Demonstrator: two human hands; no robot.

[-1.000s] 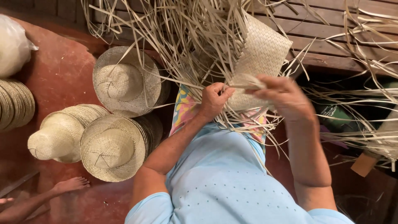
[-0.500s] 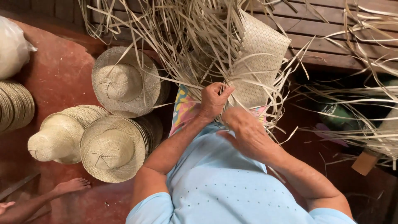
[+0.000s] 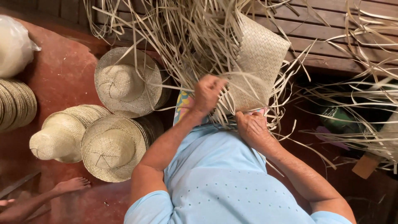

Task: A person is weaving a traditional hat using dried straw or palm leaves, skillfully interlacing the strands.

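Observation:
A half-woven straw piece (image 3: 259,62) with a tight plaited panel rests on my lap, with many long loose straw strips (image 3: 182,37) fanning out from it. My left hand (image 3: 208,93) is closed on a bunch of those strips at the panel's left edge. My right hand (image 3: 251,126) presses against the panel's lower edge, fingers curled into the straw there. I wear a light blue dotted shirt (image 3: 224,182).
Finished straw hats lie on the red floor at the left: one flat (image 3: 126,81), a stack (image 3: 114,147) and a cone-topped one (image 3: 58,135). Another stack (image 3: 14,103) and a white bag (image 3: 14,45) sit far left. Another person's bare foot (image 3: 72,184) shows lower left. Wooden planks (image 3: 331,41) lie behind.
My right hand has come down from the panel's right side to its lower edge near my lap. My left hand has stayed on the strips.

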